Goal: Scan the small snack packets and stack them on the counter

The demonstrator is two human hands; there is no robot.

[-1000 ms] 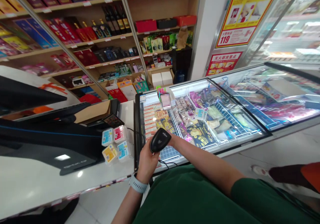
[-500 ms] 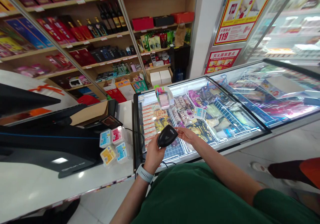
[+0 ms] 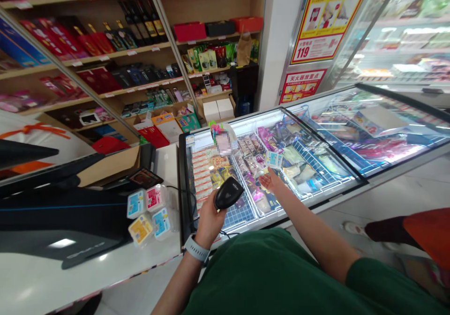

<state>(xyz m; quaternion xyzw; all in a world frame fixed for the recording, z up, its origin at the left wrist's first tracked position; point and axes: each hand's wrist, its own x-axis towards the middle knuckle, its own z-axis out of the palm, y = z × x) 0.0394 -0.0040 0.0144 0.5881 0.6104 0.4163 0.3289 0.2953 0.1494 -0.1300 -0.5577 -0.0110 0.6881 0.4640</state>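
A black handheld barcode scanner (image 3: 228, 193) sits in my left hand (image 3: 210, 216), whose fingers wrap round its handle. Its head points up and to the right over the near left end of the glass-topped chest freezer (image 3: 351, 188). Apart from the scanner, my right hand (image 3: 271, 183) hovers above the glass with fingers stretched out and nothing visible in it. Just beyond those fingertips a small blue-and-white card (image 3: 273, 159) shows at the freezer. A cable runs below the scanner near my left wrist.
Several small clear boxes with coloured labels (image 3: 153, 198) stand on the white counter (image 3: 116, 277), beside a black checkout machine (image 3: 70, 226). An open cardboard box (image 3: 112, 167) lies behind them. Stocked shelves (image 3: 116, 52) line the back. Another person's leg (image 3: 383, 233) shows at right.
My right hand has moved away from the scanner, further over the freezer, and its fingers have opened out. The left hand still holds the scanner. The view has shifted slightly right.
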